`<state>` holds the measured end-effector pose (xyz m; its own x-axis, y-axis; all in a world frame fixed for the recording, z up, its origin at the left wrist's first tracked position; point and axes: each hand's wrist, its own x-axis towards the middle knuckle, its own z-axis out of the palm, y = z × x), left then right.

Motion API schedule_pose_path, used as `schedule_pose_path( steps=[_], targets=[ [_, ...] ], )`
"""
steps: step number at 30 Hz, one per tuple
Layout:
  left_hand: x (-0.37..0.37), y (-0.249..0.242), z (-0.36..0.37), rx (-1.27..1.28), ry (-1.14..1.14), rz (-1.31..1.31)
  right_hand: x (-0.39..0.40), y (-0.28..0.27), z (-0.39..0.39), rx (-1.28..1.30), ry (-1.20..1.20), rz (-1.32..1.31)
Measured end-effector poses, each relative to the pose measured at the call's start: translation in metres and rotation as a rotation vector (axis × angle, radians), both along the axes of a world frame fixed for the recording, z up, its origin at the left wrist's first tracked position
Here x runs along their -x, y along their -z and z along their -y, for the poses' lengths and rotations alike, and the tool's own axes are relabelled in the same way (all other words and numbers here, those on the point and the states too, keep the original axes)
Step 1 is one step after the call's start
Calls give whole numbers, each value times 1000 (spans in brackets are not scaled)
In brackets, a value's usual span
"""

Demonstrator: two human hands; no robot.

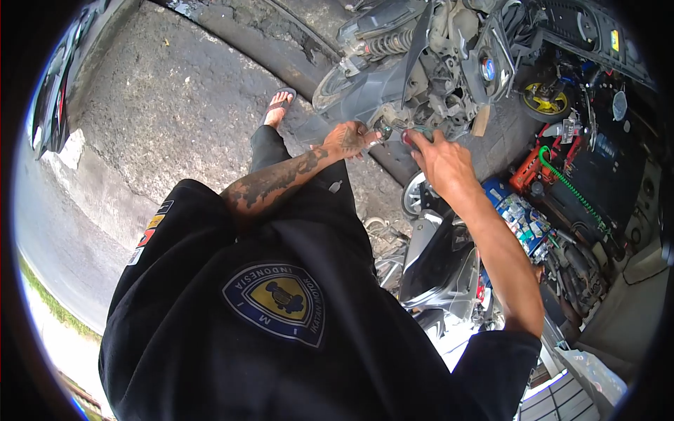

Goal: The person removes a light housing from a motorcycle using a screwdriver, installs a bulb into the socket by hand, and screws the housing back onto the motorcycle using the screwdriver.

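In the head view my left hand (345,140), on the tattooed arm, has its fingers closed around a small shiny metal part (382,133). The part's exact kind is too small to make out. Just to its right, my right hand (444,160) grips a short tool with a red handle (408,137), mostly covered by the fingers. The two hands are close together, a small gap between them. Right beyond them stands a partly stripped scooter (439,77), its dark body panel (365,95) and inner parts exposed.
A coil shock absorber (388,45) shows at the top. A yellow wheel (545,99), a red metal stand or jack (533,165) and a green coiled hose (572,189) are at the right. Another scooter (439,263) stands below my right arm. A sandalled foot (278,107) rests on concrete (175,105).
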<state>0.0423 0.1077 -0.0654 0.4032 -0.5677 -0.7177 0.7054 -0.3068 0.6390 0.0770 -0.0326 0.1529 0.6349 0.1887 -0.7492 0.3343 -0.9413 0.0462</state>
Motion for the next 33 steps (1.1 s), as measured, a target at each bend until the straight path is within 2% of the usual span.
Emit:
schedule_pose_path(
  steps=[2, 3, 4, 6, 8, 10, 11, 12, 14, 15, 19, 21, 24, 25, 26, 28, 30, 32, 33],
  targets=[
    [5, -3, 1, 7, -21, -5, 3, 5, -2, -66, 125, 72],
    [4, -4, 1, -2, -31, 7, 1, 5, -7, 27, 278, -33],
    [2, -5, 1, -8, -37, 21, 1, 12, -3, 28, 274, -32],
    [2, -4, 3, 4, -51, 19, -1, 27, 5, -99, 709, 76],
    [7, -2, 6, 8, -52, 0, -9, 19, 6, -76, 740, 47],
    [7, -3, 7, 22, -45, 18, -18, 5, -2, 34, 432, 10],
    [6, -1, 5, 26, -47, 28, -18, -3, 0, -40, 244, 49],
    [6, -1, 4, 19, -50, 25, -18, -7, -4, -47, 242, 46],
    [8, -2, 5, 6, -68, 29, -18, -13, -11, 74, 3, -104],
    [10, -3, 5, 5, -67, 20, -11, -7, -9, 70, -33, -34],
    [7, 0, 4, 26, -84, -16, -3, 2, 3, 21, 143, -35],
    [7, 1, 11, 28, -65, -16, -4, 14, 14, -56, 622, -23],
    [13, 2, 7, 38, -62, -15, -22, 1, 0, 102, 586, -51],
    [12, 2, 6, 42, -62, -25, -22, -9, -5, 66, 354, -10],
    [8, 2, 7, 48, -68, -31, -20, -10, -4, 65, 352, -7],
    [5, -1, 5, 51, -81, -28, -15, -9, 0, 0, -84, 17],
    [10, -1, 2, 53, -90, -35, -8, -7, -4, 3, -88, 6],
    [9, 2, 2, 78, -112, 1, -7, -2, -3, -85, 105, 31],
    [10, 1, 2, 80, -113, -4, -6, 4, 0, -48, 300, 24]
  ],
)
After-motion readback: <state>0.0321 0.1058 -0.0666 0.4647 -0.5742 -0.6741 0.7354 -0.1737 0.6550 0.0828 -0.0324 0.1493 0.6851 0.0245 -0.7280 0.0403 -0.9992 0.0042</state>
